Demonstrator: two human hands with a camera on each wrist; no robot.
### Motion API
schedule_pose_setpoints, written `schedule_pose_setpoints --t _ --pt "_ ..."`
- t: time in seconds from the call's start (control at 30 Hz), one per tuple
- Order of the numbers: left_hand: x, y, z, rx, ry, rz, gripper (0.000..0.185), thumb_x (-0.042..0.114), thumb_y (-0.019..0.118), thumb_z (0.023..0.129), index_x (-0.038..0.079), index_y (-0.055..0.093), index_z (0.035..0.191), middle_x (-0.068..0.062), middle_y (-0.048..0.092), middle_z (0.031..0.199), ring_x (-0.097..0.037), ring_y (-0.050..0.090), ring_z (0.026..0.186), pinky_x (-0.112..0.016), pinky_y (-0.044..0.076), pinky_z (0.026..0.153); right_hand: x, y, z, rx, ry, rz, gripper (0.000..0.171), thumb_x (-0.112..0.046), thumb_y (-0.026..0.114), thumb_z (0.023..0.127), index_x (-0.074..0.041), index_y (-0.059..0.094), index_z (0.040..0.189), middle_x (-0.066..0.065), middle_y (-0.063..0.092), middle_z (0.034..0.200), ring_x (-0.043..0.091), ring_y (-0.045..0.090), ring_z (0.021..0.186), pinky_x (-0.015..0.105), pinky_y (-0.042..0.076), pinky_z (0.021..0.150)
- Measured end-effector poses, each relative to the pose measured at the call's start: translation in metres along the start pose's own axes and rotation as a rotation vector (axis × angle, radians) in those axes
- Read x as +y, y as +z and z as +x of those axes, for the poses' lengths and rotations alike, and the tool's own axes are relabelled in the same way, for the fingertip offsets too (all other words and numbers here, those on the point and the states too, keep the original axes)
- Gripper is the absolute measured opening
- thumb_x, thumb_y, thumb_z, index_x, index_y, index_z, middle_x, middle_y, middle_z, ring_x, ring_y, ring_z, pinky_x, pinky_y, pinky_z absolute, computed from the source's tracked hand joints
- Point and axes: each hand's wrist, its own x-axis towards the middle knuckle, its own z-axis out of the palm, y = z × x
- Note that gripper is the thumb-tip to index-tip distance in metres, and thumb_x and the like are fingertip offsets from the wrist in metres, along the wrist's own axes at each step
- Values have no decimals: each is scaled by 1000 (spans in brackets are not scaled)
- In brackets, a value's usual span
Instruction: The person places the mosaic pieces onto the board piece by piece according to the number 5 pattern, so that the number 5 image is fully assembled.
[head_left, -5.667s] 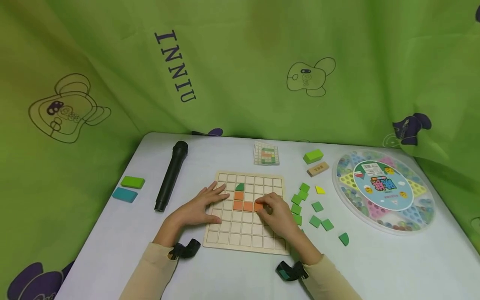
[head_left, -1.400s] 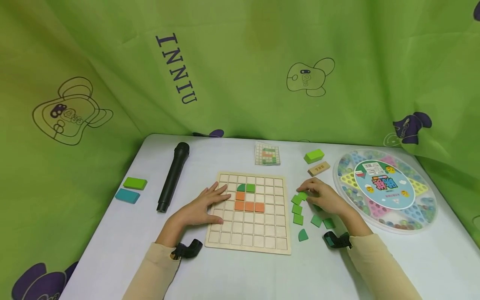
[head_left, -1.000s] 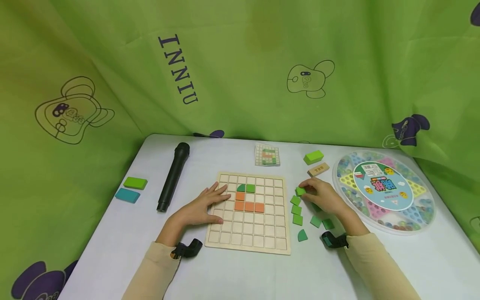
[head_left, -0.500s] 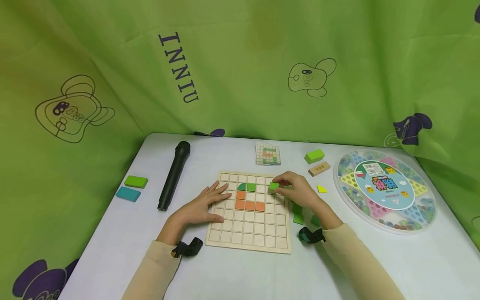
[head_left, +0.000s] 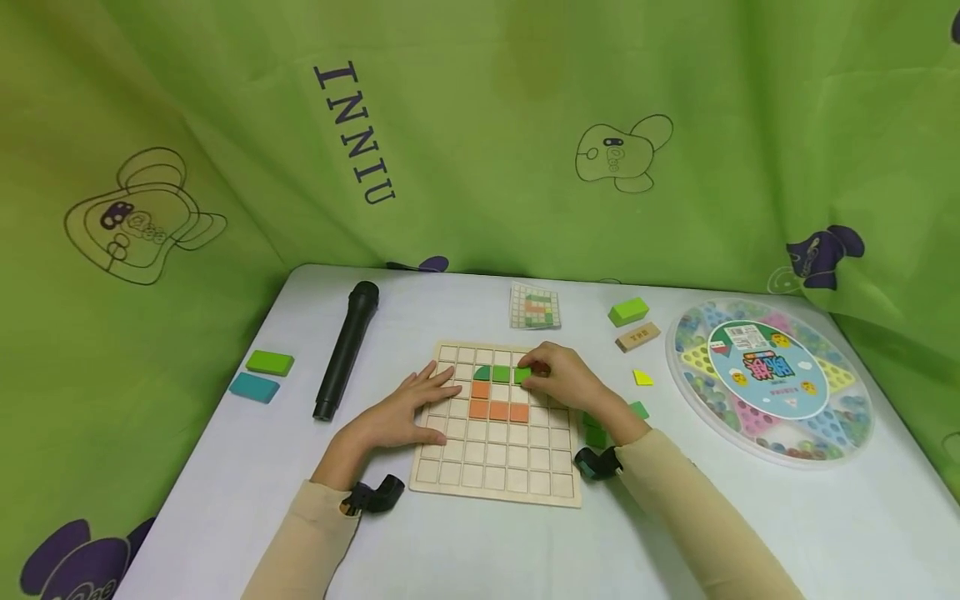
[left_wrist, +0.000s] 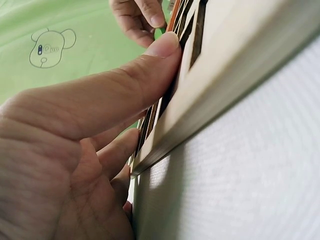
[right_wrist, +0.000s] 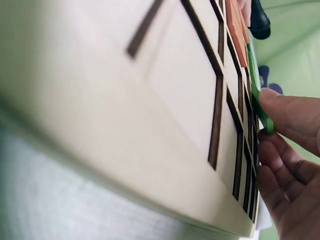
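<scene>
My right hand (head_left: 564, 383) pinches a green square tile (head_left: 521, 377) between thumb and fingertips, over a cell in the upper part of the wooden grid board (head_left: 495, 492). In the right wrist view this tile (right_wrist: 264, 112) is tilted, one edge down at the grid. Just left of it lie another green square (head_left: 502, 374) and a dark green quarter-round tile (head_left: 482, 373). Below these, one orange tile (head_left: 480, 389) sits above a row of three orange tiles (head_left: 498, 411). My left hand (head_left: 397, 412) rests with spread fingers on the board's left edge.
Loose green tiles (head_left: 595, 435), partly hidden by my right arm, and a yellow piece (head_left: 642, 377) lie right of the board. Behind is a pattern card (head_left: 535, 306). A black microphone (head_left: 347, 350) lies left, a round game box (head_left: 768, 383) right. Small blocks (head_left: 627, 312) stand near both sides.
My right hand has carried a green tile leftward from the loose tiles onto the board. Since the earliest frame, another green square has joined the quarter-round tile. My left hand stays put.
</scene>
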Motion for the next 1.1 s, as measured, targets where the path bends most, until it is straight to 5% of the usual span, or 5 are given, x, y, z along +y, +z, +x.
schedule_pose_setpoints --t 0.43,0.67,1.1 --pt "0 0 -1 -2 11 -19 78 38 76 77 11 44 143 -9 20 158 -34 0 147 -57 3 117 2 -2 0 -20 -5 -24 32 -22 71 85 -6 66 114 5 61 106 19 57 96 35 51 84" --pt "2 -2 -1 2 15 -3 78 38 76 77 11 44 143 -9 21 158 -34 1 147 -57 4 116 23 -27 -22 79 11 45 33 -17 68 88 -5 63 119 11 62 115 27 59 104 45 49 92" --pt "2 -1 -1 2 13 -7 78 38 76 77 12 44 143 -8 20 158 -34 1 147 -56 3 117 59 -42 -71 -7 63 82 34 -11 63 91 -7 59 124 11 59 127 31 54 120 49 44 100"
